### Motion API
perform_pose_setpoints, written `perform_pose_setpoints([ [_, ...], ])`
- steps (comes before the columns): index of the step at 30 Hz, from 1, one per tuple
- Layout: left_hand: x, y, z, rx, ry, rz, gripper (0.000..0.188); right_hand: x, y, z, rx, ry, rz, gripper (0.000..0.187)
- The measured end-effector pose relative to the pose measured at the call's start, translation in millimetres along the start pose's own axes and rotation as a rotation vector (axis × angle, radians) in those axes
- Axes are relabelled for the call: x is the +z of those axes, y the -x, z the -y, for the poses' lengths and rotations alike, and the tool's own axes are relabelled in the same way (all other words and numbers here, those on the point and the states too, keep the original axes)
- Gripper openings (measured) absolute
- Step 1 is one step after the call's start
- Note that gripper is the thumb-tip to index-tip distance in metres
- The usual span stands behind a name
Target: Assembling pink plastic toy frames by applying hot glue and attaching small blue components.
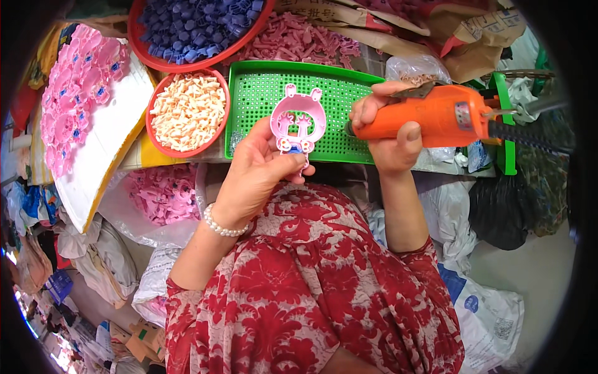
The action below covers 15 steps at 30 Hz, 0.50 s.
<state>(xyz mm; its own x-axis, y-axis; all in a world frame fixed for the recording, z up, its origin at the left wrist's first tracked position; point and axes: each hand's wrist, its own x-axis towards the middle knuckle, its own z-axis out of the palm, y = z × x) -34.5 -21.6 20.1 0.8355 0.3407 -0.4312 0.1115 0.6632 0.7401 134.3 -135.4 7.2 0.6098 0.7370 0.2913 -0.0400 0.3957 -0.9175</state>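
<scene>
Between the thumb and fingers of my left hand [258, 165] is a pink plastic toy part [301, 105]. It is a round, hollow shell with two small ears on top and tiny white, orange and blue details near the bottom. My right hand [397, 146] is wrapped round an orange power screwdriver [430, 118], lying sideways with its narrow dark end toward the toy part but apart from it. Both hands are over the near side of a green perforated plastic basket [261, 75]. Small metallic bits, perhaps screws, lie in its left corner.
Left of the basket stand a red bowl [151, 128] of cream pieces and a larger red bowl [187, 67] of dark blue pieces. Pink parts [305, 37] are heaped behind. Pink assemblies [75, 93] cover a white board [112, 137]. A black bag [501, 209] sits right.
</scene>
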Motion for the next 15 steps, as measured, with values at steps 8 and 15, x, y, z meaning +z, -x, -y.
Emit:
perform_pose_setpoints([
  [8, 5.2, -6.4, 2.0, 0.028, -0.059, -0.019, 0.045, 7.5, -8.2, 39.3, -0.144, -0.105, 0.183, 0.077],
  [15, 7.8, -8.1, 6.8, 0.016, -0.045, 0.002, 0.045, 30.2, -13.2, 51.4, -0.245, -0.166, 0.399, 0.084],
])
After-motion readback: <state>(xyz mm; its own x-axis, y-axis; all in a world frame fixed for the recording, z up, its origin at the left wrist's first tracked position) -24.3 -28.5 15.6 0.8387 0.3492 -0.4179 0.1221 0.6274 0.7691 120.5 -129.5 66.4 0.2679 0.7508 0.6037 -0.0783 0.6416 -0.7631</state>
